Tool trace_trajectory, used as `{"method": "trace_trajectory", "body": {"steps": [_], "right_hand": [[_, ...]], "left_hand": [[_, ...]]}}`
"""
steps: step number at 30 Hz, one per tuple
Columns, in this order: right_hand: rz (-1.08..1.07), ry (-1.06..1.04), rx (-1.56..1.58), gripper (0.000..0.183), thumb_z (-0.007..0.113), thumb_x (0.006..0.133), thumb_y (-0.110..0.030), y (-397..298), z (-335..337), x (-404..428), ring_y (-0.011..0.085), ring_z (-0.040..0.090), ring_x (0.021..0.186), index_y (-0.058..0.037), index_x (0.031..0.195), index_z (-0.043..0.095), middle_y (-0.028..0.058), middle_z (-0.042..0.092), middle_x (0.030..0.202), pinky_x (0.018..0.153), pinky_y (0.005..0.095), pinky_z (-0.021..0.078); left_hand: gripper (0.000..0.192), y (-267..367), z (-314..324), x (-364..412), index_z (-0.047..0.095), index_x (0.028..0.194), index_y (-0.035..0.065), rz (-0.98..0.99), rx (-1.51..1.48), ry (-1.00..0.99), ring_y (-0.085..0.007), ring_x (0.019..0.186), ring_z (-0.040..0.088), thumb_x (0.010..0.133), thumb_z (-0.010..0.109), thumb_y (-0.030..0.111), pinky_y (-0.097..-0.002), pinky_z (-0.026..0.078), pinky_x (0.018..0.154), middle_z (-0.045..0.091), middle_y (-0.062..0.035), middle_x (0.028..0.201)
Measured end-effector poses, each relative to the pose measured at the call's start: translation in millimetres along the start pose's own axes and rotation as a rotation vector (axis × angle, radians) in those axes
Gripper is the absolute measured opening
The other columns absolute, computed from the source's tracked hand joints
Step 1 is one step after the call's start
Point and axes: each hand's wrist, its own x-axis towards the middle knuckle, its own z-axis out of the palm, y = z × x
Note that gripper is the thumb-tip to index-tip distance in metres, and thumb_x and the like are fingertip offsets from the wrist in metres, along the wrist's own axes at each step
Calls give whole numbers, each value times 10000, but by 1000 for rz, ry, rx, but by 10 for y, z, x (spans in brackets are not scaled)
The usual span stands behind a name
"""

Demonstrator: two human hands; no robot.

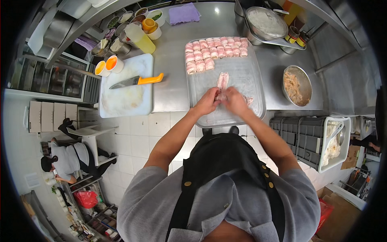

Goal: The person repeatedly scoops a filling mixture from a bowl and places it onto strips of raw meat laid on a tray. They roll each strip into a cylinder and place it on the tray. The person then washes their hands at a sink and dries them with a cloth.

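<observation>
Over the near half of a metal tray [205, 81], my left hand [209, 99] and my right hand [236, 102] meet at the near end of a bacon strip [223, 80]. The fingers of both are closed on that end, which they mostly hide; my right hand is blurred. The rest of the strip lies flat, pointing away from me. A small scrap of bacon [249, 100] shows beside my right hand. Bacon-wrapped rolls [214, 48] stand in tight rows at the tray's far end, with a shorter row at the left.
A metal bowl of shredded filling [297, 87] stands right. Left, a yellow-handled knife [139, 81] lies on a white cutting board [127, 103], near tubs and a squeeze bottle [140, 38]. A flour bowl [266, 22] sits back right. Stacked grey crates [296, 136] stand right; a person [72, 157] sits left.
</observation>
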Motion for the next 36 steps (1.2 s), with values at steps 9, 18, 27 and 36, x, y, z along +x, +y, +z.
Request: {"method": "trace_trajectory", "body": {"steps": [9, 18, 27, 36], "right_hand": [[45, -73, 489, 319, 629, 749, -55, 114, 360, -219, 335, 537, 969, -36, 1066, 606, 188, 543, 1031, 794, 396, 473], [-82, 233, 198, 110, 640, 749, -34, 798, 365, 460, 295, 575, 690, -40, 846, 694, 130, 584, 766, 615, 370, 473], [-158, 143, 242, 362, 674, 716, -14, 122, 219, -110, 362, 541, 990, -34, 1062, 571, 171, 553, 1063, 829, 397, 475], [-99, -15, 399, 414, 668, 746, -59, 324, 391, -134, 344, 510, 1019, -40, 1143, 550, 164, 501, 1115, 840, 385, 464]], "left_hand": [[381, 12, -50, -135, 483, 1118, 26, 91, 95, -67, -345, 981, 506, 769, 631, -12, -379, 426, 859, 510, -174, 1040], [222, 60, -44, 79, 591, 1005, 19, 155, 128, -66, -349, 888, 525, 783, 610, 11, -401, 440, 788, 514, -163, 946], [284, -59, -177, 383, 558, 1018, -10, -212, 242, -326, -385, 902, 526, 756, 627, 74, -425, 434, 795, 530, -191, 983], [428, 78, -118, 90, 438, 1144, 21, 19, 227, -146, -367, 1022, 508, 762, 631, 20, -429, 434, 870, 498, -175, 1100]]}}
